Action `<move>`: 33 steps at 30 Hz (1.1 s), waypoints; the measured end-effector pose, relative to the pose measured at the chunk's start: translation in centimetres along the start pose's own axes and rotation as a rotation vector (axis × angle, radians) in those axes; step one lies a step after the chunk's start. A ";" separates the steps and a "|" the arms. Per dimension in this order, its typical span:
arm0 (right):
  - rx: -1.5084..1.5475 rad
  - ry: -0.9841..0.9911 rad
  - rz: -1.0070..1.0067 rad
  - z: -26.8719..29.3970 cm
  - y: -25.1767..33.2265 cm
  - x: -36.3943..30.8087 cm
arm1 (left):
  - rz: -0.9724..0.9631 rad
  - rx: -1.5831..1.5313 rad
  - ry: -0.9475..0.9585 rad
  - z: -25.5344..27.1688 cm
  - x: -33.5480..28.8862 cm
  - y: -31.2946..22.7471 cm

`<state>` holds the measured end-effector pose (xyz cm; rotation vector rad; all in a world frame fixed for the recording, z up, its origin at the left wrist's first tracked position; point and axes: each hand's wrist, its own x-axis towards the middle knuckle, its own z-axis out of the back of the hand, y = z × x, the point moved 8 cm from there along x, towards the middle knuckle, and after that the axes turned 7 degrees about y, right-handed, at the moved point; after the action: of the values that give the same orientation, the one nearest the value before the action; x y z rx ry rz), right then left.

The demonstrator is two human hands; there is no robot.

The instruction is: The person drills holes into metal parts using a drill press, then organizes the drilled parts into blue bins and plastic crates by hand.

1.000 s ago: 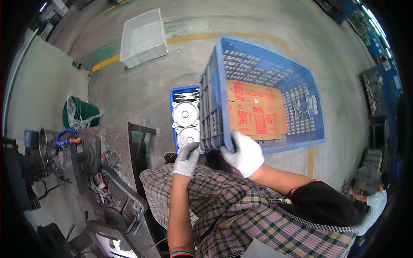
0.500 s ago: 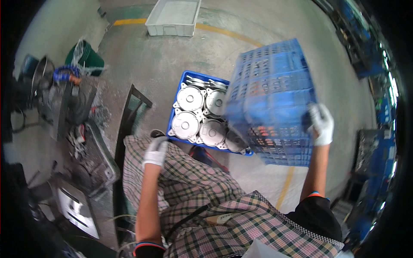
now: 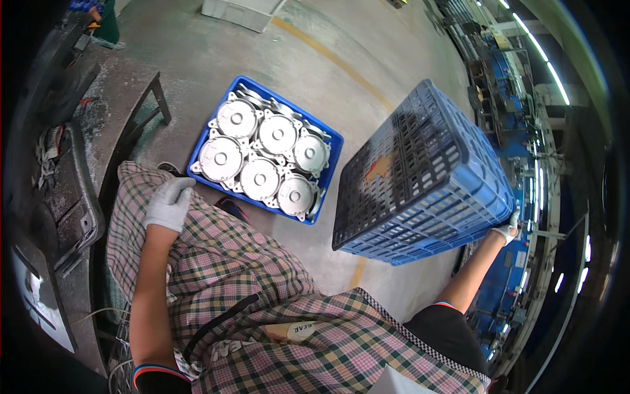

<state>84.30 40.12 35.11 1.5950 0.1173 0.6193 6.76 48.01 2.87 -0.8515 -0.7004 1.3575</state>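
My right hand (image 3: 507,230), in a white glove, grips the far rim of a large blue perforated crate (image 3: 420,177) and holds it tilted on its side above the floor, out to my right. My left hand (image 3: 168,203), also in a white glove, rests with loosely curled fingers on my knee and holds nothing. Just ahead of my left hand a low blue tray (image 3: 327,172) sits on the floor, filled with several round silver metal castings (image 3: 260,177).
A dark metal bench frame (image 3: 131,125) stands at the left beside grey machine parts (image 3: 65,197). A white bin (image 3: 239,12) sits far ahead near a yellow floor line (image 3: 328,56). Blue machinery (image 3: 518,131) lines the right side. The floor is bare concrete.
The blue crate has swung off the tray of castings to my right, held now by my right hand alone. My left hand let go of it and dropped to my knee.
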 end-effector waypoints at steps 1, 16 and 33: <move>0.043 0.053 0.048 0.4 1.0 0.2 | -0.003 -0.006 0.010 -0.1 0.0 -0.4; -0.084 0.259 -0.250 -8.0 -3.3 1.8 | 0.017 0.046 0.005 -0.2 -0.1 -0.3; 0.020 0.057 -0.186 -0.9 -15.0 0.8 | 0.064 0.211 0.064 -0.2 -0.5 -0.7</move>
<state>88.87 43.41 21.11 1.5653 0.3111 0.5199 7.26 47.49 3.42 -0.7506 -0.4739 1.4270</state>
